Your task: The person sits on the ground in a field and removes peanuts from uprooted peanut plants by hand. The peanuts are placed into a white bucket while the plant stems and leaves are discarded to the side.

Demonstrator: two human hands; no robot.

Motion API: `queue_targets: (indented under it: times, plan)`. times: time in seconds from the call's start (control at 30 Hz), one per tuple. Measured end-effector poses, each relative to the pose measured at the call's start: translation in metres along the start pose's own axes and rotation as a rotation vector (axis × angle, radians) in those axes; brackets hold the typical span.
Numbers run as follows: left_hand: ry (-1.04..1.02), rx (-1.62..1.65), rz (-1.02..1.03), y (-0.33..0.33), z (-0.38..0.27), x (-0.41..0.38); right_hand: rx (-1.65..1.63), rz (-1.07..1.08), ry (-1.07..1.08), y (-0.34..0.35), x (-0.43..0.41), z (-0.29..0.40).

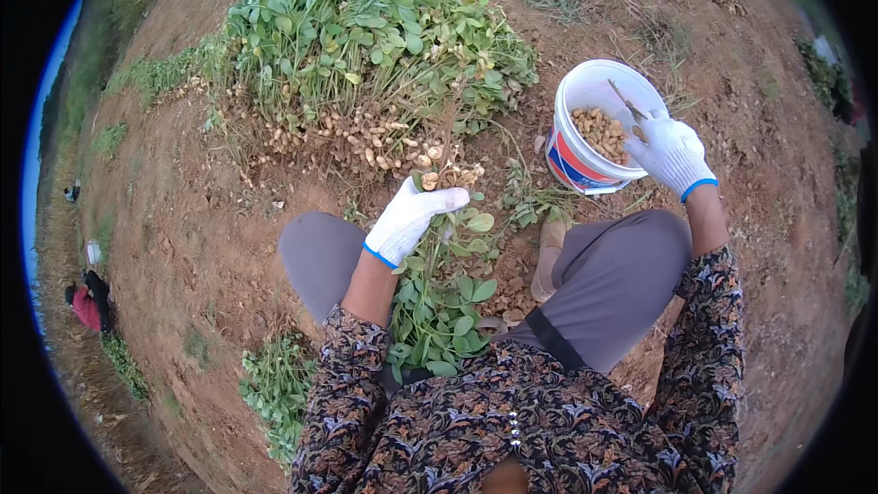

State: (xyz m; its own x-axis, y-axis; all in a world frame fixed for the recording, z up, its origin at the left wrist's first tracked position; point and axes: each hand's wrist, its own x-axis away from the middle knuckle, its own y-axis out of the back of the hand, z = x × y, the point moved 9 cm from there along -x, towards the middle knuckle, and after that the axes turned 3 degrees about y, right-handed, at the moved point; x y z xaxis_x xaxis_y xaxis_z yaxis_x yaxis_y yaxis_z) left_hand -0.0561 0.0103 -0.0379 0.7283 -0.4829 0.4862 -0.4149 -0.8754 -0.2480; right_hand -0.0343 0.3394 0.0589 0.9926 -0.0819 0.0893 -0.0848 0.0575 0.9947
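Note:
My left hand [416, 217], in a white knit glove with a blue cuff, grips a peanut plant [439, 309] by its stems. Its roots and pale pods [447, 177] stick out above the thumb, and the leaves hang down between my legs. My right hand [672, 151], gloved alike, is over the right rim of a white plastic bucket [609, 71]. Inside the bucket lie peanuts in their shells [599, 133]. A thin twig-like piece [623, 97] shows at the right fingertips; whether the fingers hold it is unclear, as the glove hides their inner side.
A large heap of pulled peanut plants [357, 34] lies ahead, pods towards me. More leafy plants [280, 391] lie at my left. Loose greenery [538, 199] is beside the bucket on reddish soil [206, 240]. Far left, another person [89, 305] is near a white bucket [93, 252].

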Motion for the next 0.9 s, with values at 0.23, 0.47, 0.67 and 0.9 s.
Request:
queue_targets:
  times: [0.23, 0.47, 0.67, 0.9]
  plan:
    - [0.008, 0.047, 0.083, -0.013, 0.014, 0.0, -0.732, -0.014, 0.347, -0.034, 0.025, 0.124]
    - [-0.044, 0.076, 0.157, -0.029, 0.01, 0.009, -0.914, 0.033, 0.322, -0.059, 0.028, 0.18]
    - [-0.032, -0.14, 0.172, -0.033, 0.029, 0.001, -0.376, 0.256, 0.381, -0.053, 0.044, 0.186]
    - [-0.168, -0.759, -0.114, -0.027, 0.007, -0.004, -0.439, 0.186, 0.508, -0.016, 0.069, 0.174]
